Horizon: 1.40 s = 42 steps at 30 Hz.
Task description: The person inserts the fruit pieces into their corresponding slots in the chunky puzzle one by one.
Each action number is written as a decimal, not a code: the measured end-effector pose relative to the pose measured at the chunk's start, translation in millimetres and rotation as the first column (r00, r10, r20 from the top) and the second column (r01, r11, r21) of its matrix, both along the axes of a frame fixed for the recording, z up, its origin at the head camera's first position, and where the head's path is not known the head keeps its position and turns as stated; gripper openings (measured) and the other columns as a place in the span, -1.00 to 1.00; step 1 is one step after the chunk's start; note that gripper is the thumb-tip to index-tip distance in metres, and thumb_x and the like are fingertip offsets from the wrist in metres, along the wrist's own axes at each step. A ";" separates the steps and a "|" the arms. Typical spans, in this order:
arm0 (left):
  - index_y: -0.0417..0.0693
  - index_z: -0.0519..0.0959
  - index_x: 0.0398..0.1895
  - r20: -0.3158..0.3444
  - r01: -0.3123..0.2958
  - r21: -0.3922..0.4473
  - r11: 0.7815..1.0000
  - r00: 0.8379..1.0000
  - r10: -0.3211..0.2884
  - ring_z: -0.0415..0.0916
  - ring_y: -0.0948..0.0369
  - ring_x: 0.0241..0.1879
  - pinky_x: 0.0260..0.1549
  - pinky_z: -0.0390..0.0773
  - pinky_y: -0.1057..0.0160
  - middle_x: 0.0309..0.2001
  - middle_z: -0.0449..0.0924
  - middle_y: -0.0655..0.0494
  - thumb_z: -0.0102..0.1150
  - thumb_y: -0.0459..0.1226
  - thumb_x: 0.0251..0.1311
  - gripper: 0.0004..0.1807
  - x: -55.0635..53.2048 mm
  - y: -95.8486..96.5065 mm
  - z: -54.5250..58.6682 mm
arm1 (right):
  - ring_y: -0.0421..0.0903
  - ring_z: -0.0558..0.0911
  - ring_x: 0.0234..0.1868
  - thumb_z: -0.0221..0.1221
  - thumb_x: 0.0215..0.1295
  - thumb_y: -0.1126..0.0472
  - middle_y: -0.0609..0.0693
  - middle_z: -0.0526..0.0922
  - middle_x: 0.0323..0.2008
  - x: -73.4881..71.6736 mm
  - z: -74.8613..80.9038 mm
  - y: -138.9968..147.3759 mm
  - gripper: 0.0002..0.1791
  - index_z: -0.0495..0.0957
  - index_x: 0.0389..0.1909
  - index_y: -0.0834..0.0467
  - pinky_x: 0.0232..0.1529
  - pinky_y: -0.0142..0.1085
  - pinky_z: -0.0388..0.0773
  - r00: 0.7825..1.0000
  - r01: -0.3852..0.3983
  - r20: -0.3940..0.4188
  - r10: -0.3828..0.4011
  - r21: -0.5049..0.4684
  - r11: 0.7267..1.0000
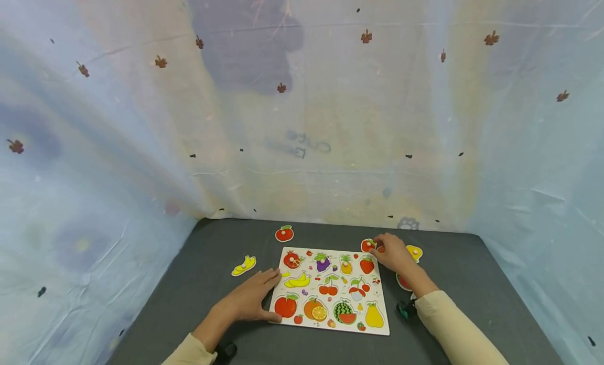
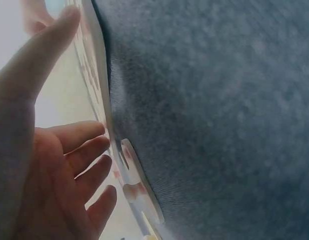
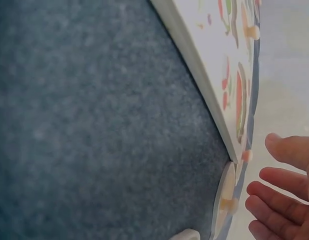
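A white fruit puzzle board (image 1: pixel 309 293) lies on the dark table. My left hand (image 1: pixel 252 297) rests at its left edge, with thumb and fingers spread apart; the left wrist view shows the hand (image 2: pixel 64 175) beside the board's rim (image 2: pixel 102 75). Over the board's back right corner reaches my right hand (image 1: pixel 394 252), close to a red cherry-like piece (image 1: pixel 367 245). In the right wrist view its fingers (image 3: pixel 279 205) are loosely bent, with nothing visible between them. A strawberry piece (image 1: pixel 366 265) and a pineapple piece (image 1: pixel 346 267) sit in the board's back row.
Left of the board lies a banana piece (image 1: pixel 244 266), and behind it an apple piece (image 1: pixel 284 234). A yellow pear-like piece (image 1: pixel 415 253) is beyond the right hand. Another red-edged piece (image 1: pixel 402 282) is partly hidden by the right forearm. A patterned curtain (image 1: pixel 306 118) hangs behind the table.
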<state>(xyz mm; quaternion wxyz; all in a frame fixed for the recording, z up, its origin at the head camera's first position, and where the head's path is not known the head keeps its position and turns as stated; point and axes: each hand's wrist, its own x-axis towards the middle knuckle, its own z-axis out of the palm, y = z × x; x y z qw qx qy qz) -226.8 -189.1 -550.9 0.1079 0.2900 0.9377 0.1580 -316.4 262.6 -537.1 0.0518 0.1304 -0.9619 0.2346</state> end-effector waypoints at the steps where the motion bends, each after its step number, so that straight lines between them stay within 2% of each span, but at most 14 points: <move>1: -0.13 0.23 0.69 0.003 0.002 -0.002 1.000 1.000 -0.002 0.09 -0.07 0.67 0.62 0.08 -0.21 0.69 0.16 -0.03 0.50 0.41 0.03 0.30 0.7 0.2 1.1 | 0.19 0.68 -0.07 0.41 0.43 0.17 0.21 0.67 -0.09 -1.2 0.3 -0.3 -0.58 0.67 0.14 0.37 0.00 0.14 0.67 1.000 -0.004 -0.004 0.004 0.004 1.000; 10: -0.16 0.26 0.67 0.014 0.005 -0.012 1.000 1.000 -0.005 0.11 -0.08 0.66 0.61 0.09 -0.22 0.67 0.20 -0.06 0.54 0.35 0.04 0.27 5.2 3.1 7.6 | 0.13 0.65 -0.12 0.40 0.44 0.16 0.17 0.66 -0.14 -9.3 0.5 -4.9 -0.65 0.69 0.07 0.33 -0.02 0.13 0.64 1.000 0.027 0.012 -0.027 0.037 0.999; 19: -0.14 0.25 0.68 0.021 -0.010 -0.029 1.000 1.000 0.010 0.12 -0.06 0.66 0.61 0.10 -0.19 0.67 0.20 -0.03 0.53 0.35 0.04 0.27 5.8 5.8 5.1 | 0.01 0.52 -0.28 0.34 0.49 0.16 0.09 0.60 -0.27 -15.1 3.1 -8.8 -0.75 0.71 -0.03 0.28 -0.06 0.09 0.47 0.998 0.046 0.049 -0.049 0.057 0.997; 32: -0.18 0.25 0.67 0.012 -0.001 -0.047 0.999 1.000 0.002 0.12 -0.08 0.66 0.62 0.10 -0.19 0.67 0.20 -0.06 0.55 0.32 0.05 0.26 7.5 7.1 11.3 | 0.04 0.53 -0.26 0.33 0.50 0.17 0.09 0.59 -0.27 -24.8 -1.6 -11.6 -0.80 0.70 -0.09 0.25 0.02 0.11 0.47 0.996 0.071 0.056 -0.075 0.072 0.995; 39: -0.17 0.25 0.67 0.012 -0.005 -0.076 0.997 1.000 0.006 0.12 -0.05 0.66 0.62 0.09 -0.16 0.67 0.20 -0.05 0.55 0.33 0.04 0.27 7.8 8.6 11.2 | 0.03 0.53 -0.27 0.34 0.50 0.19 0.09 0.59 -0.27 -25.8 -5.2 -11.6 -0.82 0.70 -0.09 0.25 -0.09 0.06 0.50 0.995 0.088 0.047 -0.091 0.065 0.994; 42: -0.18 0.26 0.67 0.010 -0.005 -0.077 0.997 1.000 0.005 0.13 -0.06 0.66 0.61 0.11 -0.17 0.67 0.21 -0.06 0.56 0.32 0.03 0.27 8.5 8.7 11.8 | 0.03 0.54 -0.27 0.34 0.49 0.20 0.10 0.60 -0.26 -26.0 -7.1 -11.6 -0.82 0.69 -0.10 0.26 -0.08 0.07 0.51 0.995 0.091 0.035 -0.093 0.061 0.994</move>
